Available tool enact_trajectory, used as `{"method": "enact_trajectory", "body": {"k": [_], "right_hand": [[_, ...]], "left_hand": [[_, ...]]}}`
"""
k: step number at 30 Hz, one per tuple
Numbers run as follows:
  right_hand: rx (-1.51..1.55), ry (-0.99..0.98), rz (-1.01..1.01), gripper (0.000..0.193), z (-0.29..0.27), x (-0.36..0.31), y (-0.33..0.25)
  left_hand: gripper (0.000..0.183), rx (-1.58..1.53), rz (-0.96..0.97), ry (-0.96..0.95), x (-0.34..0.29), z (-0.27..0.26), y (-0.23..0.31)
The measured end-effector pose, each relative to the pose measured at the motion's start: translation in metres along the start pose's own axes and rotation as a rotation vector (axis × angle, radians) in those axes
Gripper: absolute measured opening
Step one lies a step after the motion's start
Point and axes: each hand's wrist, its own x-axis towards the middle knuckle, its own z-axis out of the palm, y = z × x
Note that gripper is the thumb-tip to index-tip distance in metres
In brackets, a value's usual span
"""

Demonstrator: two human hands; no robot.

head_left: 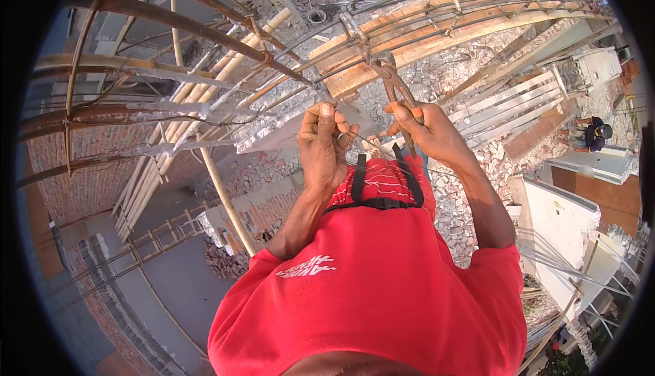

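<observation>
My right hand (433, 132) is closed round the handles of rusty pincers (391, 84). Their jaws point up and away, close to a tied crossing of the long steel rebar cage (426, 11). Opposite them, my left hand (322, 141) is raised with thumb and fingers pinched together. Whatever it pinches, if anything, is too small to make out. Just beyond that hand, rebar ends run out of a rough concrete beam (276, 129). A wooden formwork board (344, 83) lies beneath the cage.
Brown steel bars (184, 23) and bamboo poles (228, 195) cross the left side. Far below lies broken brick rubble (464, 222). A person in a dark cap (595, 134) is at the far right, near white wall slabs (563, 229). Slatted timber (508, 107) lies right of the pincers.
</observation>
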Motion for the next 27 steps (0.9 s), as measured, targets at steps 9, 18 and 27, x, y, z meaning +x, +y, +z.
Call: {"method": "enact_trajectory", "body": {"k": [9, 18, 27], "right_hand": [[0.176, -0.379, 0.088, 0.041, 0.05, 0.039, -0.025], [0.061, -0.395, 0.124, 0.037, 0.039, 0.029, -0.052], [-0.245, -0.414, 0.127, 0.037, 0.028, 0.039, -0.057]], "left_hand": [[0.014, -0.178, -0.109, 0.011, -0.006, 0.004, 0.018], [0.015, -0.216, -0.175, -0.058, -0.006, 0.002, 0.03], [0.017, -0.2, -0.204, -0.061, -0.006, 0.003, 0.036]]}}
